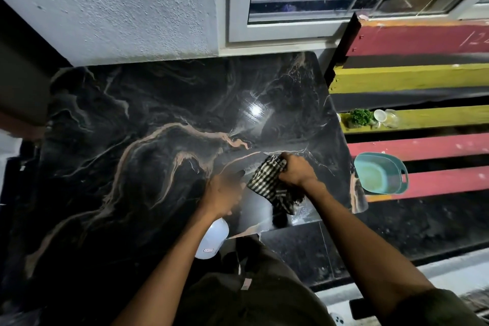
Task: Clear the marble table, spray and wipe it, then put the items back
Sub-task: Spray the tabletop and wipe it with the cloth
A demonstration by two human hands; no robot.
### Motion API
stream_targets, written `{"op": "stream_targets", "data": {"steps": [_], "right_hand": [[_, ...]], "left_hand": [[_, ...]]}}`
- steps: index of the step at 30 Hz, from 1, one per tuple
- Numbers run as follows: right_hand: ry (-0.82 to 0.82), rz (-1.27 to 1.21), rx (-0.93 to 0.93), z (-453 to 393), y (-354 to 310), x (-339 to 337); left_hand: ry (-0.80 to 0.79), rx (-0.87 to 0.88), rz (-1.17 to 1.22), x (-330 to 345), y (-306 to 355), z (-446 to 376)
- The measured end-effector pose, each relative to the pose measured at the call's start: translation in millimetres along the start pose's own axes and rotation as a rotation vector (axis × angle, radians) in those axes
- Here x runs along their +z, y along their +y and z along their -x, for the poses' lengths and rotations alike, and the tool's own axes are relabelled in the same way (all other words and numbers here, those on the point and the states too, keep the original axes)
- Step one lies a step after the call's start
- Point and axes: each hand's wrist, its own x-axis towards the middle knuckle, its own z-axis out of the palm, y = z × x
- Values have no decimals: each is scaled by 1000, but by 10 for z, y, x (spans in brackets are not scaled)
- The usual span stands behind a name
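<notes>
The black marble bench point(148, 124) with tan veining fills the middle of the view, its surface bare except for a bright lamp glare toward 1 o'clock. The left hand point(223, 193) is closed around the neck of a white spray bottle point(213, 239), whose body hangs below the wrist at the near edge of the bench; the hand is motion-blurred, so the trigger finger cannot be made out. Just beside it, at 3 o'clock from it, the right hand point(296, 169) is clenched on a black-and-white checked cloth point(270, 184), which drapes down onto the marble between the two hands. Wet droplets glisten on the marble under the cloth's lower end. Off the bench at 3 o'clock, a teal basin point(379, 173), a small green plant point(360, 117) and a white cup point(379, 115) sit on red and yellow slats point(423, 40).
</notes>
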Motion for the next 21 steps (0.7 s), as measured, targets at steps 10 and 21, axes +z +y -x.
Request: {"op": "stream_targets", "data": {"steps": [10,21], "right_hand": [[77,240,-263,643,-43,739],[89,12,9,323,28,792]], "left_hand": [[20,8,-22,44,-54,7],[17,11,-4,120,-52,117]]}}
